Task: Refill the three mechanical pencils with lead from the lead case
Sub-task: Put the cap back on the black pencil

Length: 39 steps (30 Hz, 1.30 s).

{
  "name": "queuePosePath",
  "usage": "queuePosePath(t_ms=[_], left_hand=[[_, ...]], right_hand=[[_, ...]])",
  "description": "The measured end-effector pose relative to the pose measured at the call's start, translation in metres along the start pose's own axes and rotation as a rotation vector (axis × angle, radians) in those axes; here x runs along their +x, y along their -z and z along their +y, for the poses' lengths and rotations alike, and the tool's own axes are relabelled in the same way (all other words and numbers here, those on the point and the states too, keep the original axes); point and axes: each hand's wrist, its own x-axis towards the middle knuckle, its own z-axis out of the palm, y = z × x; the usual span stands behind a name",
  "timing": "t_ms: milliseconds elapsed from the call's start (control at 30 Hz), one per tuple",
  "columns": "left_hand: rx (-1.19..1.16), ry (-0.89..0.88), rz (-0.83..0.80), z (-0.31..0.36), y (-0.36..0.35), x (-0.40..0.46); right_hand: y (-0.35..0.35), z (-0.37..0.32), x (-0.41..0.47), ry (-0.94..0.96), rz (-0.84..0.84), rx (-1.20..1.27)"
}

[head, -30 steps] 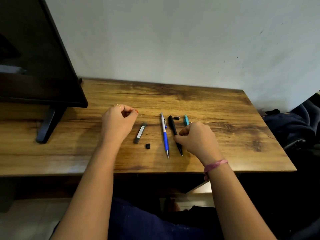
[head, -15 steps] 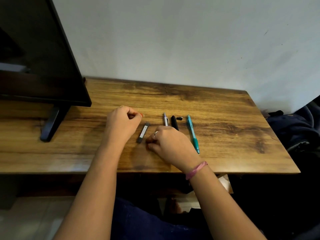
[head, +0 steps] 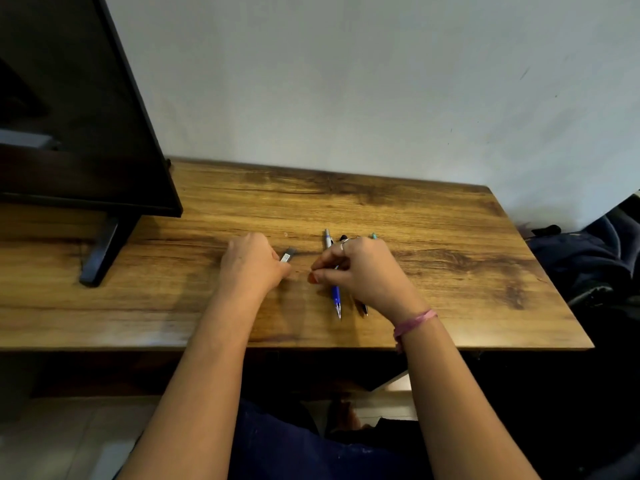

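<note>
The bench (head: pixel 433 237) fills the middle of the view, its far edge against the pale wall (head: pixel 346 81) at 12 o'clock and its near edge above the person's lap. A dark monitor (head: pixel 76 116) stands at 10 o'clock, its foot (head: pixel 100 258) planted on the wood.

Since half a second ago the left hand (head: pixel 249 265) has dropped onto the lead case (head: pixel 288 255) and now grips its near end with curled fingers; only the far end of the case shows, pointing toward 1 o'clock. The right hand (head: pixel 360 271) has drawn back toward 3 o'clock and is lifted over the pencils, thumb and forefinger pinched together at a red nail. Whether it holds the small black cap seen earlier I cannot tell.

The blue pencil (head: pixel 335 292) lies along the 12-to-6 line, silver top toward the wall, tip toward the near edge. Just beside it at 3 o'clock is the black pencil (head: pixel 363 308), mostly hidden under the right hand. Of the teal pencil (head: pixel 373 235) only the far end shows past the knuckles.

Open wood stretches from the hands toward 3 o'clock as far as the right edge, and toward 12 o'clock to the wall. Dark bags (head: pixel 585 258) sit off the bench at 3 o'clock. A pink band (head: pixel 414 322) circles the right wrist.
</note>
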Motion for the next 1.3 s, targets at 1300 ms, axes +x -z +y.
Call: queuePosePath(t_ms=[1300], left_hand=[[-0.261,-0.774,0.67,0.053,0.042,-0.053]], right_hand=[[0.069,-0.041,-0.018,0.154,0.58,0.7]])
